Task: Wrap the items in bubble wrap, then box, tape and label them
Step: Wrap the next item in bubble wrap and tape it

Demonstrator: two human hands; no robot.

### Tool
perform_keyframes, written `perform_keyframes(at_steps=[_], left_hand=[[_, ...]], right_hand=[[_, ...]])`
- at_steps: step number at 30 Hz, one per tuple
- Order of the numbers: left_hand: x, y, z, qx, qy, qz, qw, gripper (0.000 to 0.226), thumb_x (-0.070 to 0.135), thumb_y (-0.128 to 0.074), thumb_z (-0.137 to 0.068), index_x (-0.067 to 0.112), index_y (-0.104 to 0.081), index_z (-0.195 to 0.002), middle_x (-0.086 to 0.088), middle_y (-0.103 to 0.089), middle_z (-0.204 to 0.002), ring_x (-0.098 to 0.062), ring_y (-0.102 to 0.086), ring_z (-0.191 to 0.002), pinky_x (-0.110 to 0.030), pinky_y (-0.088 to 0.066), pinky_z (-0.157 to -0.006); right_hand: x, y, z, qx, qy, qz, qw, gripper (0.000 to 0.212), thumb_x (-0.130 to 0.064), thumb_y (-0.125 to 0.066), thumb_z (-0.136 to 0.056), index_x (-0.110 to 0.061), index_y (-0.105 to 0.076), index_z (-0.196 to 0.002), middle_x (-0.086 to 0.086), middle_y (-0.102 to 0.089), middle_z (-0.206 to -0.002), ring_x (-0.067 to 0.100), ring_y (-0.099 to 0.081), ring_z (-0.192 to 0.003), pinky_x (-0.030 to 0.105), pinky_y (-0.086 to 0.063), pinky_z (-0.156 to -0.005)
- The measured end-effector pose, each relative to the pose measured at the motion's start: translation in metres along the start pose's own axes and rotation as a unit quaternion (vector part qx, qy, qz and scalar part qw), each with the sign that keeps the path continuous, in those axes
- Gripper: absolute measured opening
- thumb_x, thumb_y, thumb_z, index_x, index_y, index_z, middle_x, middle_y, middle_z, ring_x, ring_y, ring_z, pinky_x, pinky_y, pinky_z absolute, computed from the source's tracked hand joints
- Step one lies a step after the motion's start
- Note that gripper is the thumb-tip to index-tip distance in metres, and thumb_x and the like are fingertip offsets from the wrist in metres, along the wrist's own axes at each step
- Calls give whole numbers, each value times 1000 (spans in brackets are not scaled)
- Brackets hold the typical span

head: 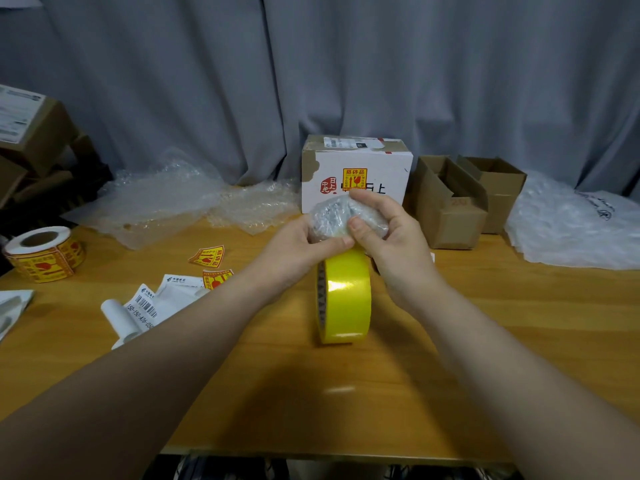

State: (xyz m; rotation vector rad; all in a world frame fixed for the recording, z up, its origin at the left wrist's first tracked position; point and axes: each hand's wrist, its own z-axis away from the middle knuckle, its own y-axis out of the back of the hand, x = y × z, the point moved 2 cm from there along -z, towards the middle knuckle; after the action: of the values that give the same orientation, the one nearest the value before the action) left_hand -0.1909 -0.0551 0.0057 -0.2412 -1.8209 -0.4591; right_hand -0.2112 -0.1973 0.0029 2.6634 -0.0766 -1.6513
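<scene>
wrapped bundle held in both hands above the tape roll

the bubble-wrapped bundle point(334, 216) is off the table, at mid-frame, held between both hands in front of the white box point(356, 161). the left hand point(298, 242) grips it from below and the left, with its thumb laid along the lower edge. the right hand point(393, 237) curls round its right side, fingers over the top and thumb pressed into the front. what is inside the wrap cannot be told.

directly beneath the hands, a yellow tape roll point(346, 299) stands on edge on the wooden table point(519, 341). its top is hidden behind the hands, so i cannot tell whether it touches the bundle.

the white box is closed, with a shipping label on its lid and a yellow fragile sticker on its front. just right of it sit two brown cardboard boxes, the nearer point(450, 206) and the farther point(498, 188), both with flaps open. their insides are shadowed and the contents cannot be made out.

loose bubble wrap sheets point(162, 199) lie at back left and a pale plastic heap point(568, 226) at far right. a roll of fragile labels point(41, 252) sits at the left edge, near two loose labels point(207, 256) and some shipping slips point(149, 306).
</scene>
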Motion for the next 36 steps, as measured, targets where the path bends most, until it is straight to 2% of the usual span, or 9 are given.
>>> perform_keyframes(at_steps=[2,5,10,14,20,25,27,33,36], left_hand=[[1,0,1,11,-21,6,1000,14,7,-63,-87,15,-62,-99,12,-70,-76,2,-64,-72,-10,-46,-64],[7,-3,1,19,-34,-25,999,21,1,-61,-88,20,-56,-81,20,-60,-53,10,-55,-53,-3,-37,-52],[4,-2,-7,22,-23,-101,994,9,0,-56,-81,0,-59,-90,-15,-65,-82,-17,-61,-77,-33,-48,-70],[-1,2,-4,-26,39,-109,993,43,34,-62,-77,20,-58,-117,2,-65,-111,-4,-58,-105,-27,-46,-96],[-10,0,13,-3,147,-76,986,98,60,-70,-57,29,-33,-142,5,-44,-135,-15,-50,-120,-38,-47,-97],[-15,-14,10,50,128,-65,988,77,58,-74,-64,30,-40,-127,-3,-63,-118,-21,-62,-104,-43,-49,-93],[-8,-10,3,80,95,-121,985,57,46,-69,-79,27,-44,-126,4,-58,-120,-15,-56,-108,-33,-45,-94],[4,-9,1,44,42,-147,987,32,42,-60,-88,30,-51,-117,20,-57,-102,-10,-54,-110,-29,-45,-92],[2,-7,2,59,46,-144,987,31,39,-61,-88,28,-51,-116,26,-49,-93,-2,-49,-99,-21,-39,-82]], right_hand=[[-11,5,-6,-21,36,154,987,32,-12,-62,-91,-23,-61,-121,-6,-58,-124,13,-51,-121,39,-44,-104],[-34,6,-17,-66,83,414,904,38,-23,-57,-92,-18,-53,-129,-1,-54,-127,17,-44,-123,32,-36,-102],[-32,-15,-26,-171,56,575,798,64,-69,-27,-89,-32,-37,-140,8,-46,-121,28,-48,-113,38,-42,-88],[-22,-17,-41,-171,26,545,821,72,-78,-11,-76,-26,-52,-106,2,-49,-95,23,-51,-94,35,-38,-72],[-7,-12,-52,-86,45,495,863,41,-52,-39,-97,-16,-54,-85,3,-57,-80,23,-54,-81,31,-31,-64],[-15,-3,-51,41,87,459,883,35,-39,-38,-101,-15,-48,-77,7,-57,-78,27,-54,-81,31,-28,-64],[-31,2,-53,71,76,392,914,42,-40,-37,-102,-11,-52,-76,6,-60,-77,24,-55,-78,31,-31,-64],[-33,0,-50,-122,-198,241,942,98,-90,-41,-65,-13,-62,-122,4,-65,-120,23,-60,-110,43,-48,-98],[-35,3,-45,-225,-232,189,927,77,-63,-70,-60,-19,-50,-120,2,-63,-112,19,-63,-101,36,-55,-85]])
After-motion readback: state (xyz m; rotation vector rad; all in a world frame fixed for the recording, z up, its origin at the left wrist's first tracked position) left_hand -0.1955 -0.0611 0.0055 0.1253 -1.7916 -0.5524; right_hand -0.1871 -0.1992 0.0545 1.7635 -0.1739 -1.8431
